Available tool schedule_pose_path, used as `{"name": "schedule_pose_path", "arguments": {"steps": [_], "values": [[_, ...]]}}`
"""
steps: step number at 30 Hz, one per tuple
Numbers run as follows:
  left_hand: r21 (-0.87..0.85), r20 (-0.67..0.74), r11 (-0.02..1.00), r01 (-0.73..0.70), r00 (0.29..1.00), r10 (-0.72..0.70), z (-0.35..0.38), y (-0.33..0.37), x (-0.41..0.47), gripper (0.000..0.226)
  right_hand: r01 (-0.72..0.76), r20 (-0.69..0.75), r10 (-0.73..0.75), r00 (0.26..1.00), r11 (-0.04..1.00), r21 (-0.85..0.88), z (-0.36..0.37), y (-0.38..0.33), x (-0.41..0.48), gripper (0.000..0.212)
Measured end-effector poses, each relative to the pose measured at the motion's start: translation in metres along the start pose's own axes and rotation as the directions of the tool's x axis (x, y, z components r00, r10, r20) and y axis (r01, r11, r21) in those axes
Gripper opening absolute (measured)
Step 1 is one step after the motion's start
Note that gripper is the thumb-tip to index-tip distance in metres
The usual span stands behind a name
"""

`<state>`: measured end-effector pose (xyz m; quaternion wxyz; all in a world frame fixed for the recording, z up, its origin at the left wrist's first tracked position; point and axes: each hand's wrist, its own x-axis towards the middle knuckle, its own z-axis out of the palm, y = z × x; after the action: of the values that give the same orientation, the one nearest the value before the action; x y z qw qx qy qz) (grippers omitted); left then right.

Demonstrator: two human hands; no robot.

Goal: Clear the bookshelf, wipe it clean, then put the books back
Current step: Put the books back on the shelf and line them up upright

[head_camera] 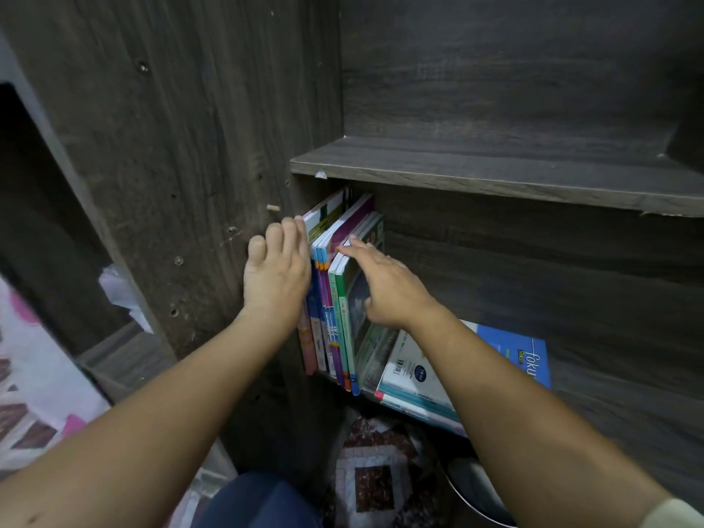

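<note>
The bookshelf's [495, 177] lower compartment holds upright books [337, 310] against its left wall, with flat books [415, 375] beside them. The left hand [276, 268] and right hand [388, 287], fingers straight, press that row from either side.

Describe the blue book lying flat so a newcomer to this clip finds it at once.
In the dark wood bookshelf, look in the compartment under the bare shelf board. Right of the row of upright books sits a flat pile. The blue book is farthest right, the only bright blue cover, with white lettering starting "foku".
</note>
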<state>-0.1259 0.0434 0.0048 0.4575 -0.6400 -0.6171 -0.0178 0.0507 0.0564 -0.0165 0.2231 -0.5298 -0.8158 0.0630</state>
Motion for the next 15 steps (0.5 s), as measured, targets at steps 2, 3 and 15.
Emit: {"name": "schedule_pose_path", "arguments": {"steps": [2, 3, 15], "values": [[-0.176, 0.031, 0.984, 0.034, 0.999, -0.028, -0.013, -0.002, -0.002, 0.068, -0.020, 0.004, 0.020, 1.000, 0.999, 0.029, -0.002, -0.003, -0.001, 0.095], [-0.365, 0.043, 0.930, 0.040, 0.999, -0.026, -0.018, -0.002, -0.002, 0.067, -0.032, 0.006, 0.032, 0.999, 0.999, 0.043, -0.002, -0.004, -0.002, 0.095], [-0.763, 0.403, 0.501, 0.408, 0.907, -0.126, -0.045, -0.009, 0.010, 0.035, -0.076, 0.023, 0.075, 0.997, 0.996, 0.045, -0.005, -0.006, -0.004, 0.092]]}}
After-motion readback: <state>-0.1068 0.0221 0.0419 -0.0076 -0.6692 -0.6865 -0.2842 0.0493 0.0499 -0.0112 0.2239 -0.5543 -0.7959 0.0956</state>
